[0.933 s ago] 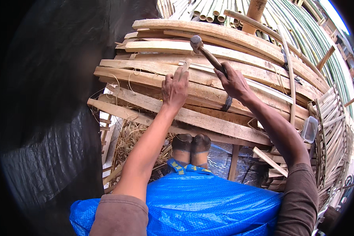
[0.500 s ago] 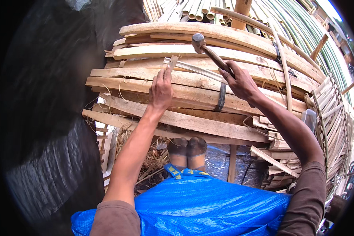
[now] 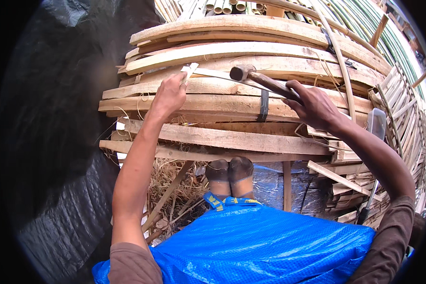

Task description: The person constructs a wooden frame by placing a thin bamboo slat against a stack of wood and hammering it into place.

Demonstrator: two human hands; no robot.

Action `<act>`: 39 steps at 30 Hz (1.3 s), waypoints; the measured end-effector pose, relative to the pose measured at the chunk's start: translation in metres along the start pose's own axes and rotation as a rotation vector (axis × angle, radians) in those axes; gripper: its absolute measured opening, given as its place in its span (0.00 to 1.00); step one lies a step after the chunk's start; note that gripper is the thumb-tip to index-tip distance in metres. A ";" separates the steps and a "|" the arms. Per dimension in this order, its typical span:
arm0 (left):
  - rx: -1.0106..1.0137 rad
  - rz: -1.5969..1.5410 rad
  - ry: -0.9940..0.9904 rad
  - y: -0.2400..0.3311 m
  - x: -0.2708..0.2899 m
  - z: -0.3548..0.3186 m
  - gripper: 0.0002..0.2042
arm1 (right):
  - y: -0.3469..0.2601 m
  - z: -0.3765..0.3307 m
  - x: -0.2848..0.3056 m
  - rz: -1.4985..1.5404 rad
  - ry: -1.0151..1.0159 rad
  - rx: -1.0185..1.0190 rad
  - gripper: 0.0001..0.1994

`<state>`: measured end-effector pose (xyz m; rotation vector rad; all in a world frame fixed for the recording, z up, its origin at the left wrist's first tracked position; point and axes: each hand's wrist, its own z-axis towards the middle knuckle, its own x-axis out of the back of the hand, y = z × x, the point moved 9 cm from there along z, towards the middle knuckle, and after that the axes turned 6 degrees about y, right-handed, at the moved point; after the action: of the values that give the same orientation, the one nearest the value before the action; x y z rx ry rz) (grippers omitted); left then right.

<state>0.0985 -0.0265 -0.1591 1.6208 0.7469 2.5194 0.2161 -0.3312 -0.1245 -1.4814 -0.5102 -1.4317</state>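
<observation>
My left hand is closed on a short flat piece of wood, its end sticking up past the fingers. A thin pale strip starts beside that piece and runs right, passing behind the hammer; whether the two touch I cannot tell. My right hand grips a hammer by its wooden handle. The dull metal head points left and hangs above the stacked wooden planks, apart from the short piece. The strip's right end is hidden near my right hand.
Black sheeting hangs at the left. Bamboo poles lie at the back. Split wood is piled at the right near a clear plastic container. Blue tarp covers my lap, above straw-like shavings.
My left hand has moved left and slightly up with the short piece of wood. The hammer head has come down a little and its handle lies flatter; my right hand has shifted right.
</observation>
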 end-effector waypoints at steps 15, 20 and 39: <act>0.291 -0.314 -0.130 -0.019 0.025 0.016 0.18 | -0.025 -0.037 -0.032 -0.375 -0.048 0.474 0.14; 0.343 -0.498 -0.166 0.003 0.043 0.026 0.18 | 0.009 -0.017 -0.021 -0.454 0.148 0.417 0.13; 0.369 -0.789 -0.201 0.030 0.037 0.022 0.17 | 0.034 0.001 -0.032 -0.491 0.089 0.287 0.15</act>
<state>0.1075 -0.0335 -0.1074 1.2563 1.5162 1.7050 0.2382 -0.3354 -0.1655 -1.0985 -1.0290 -1.7033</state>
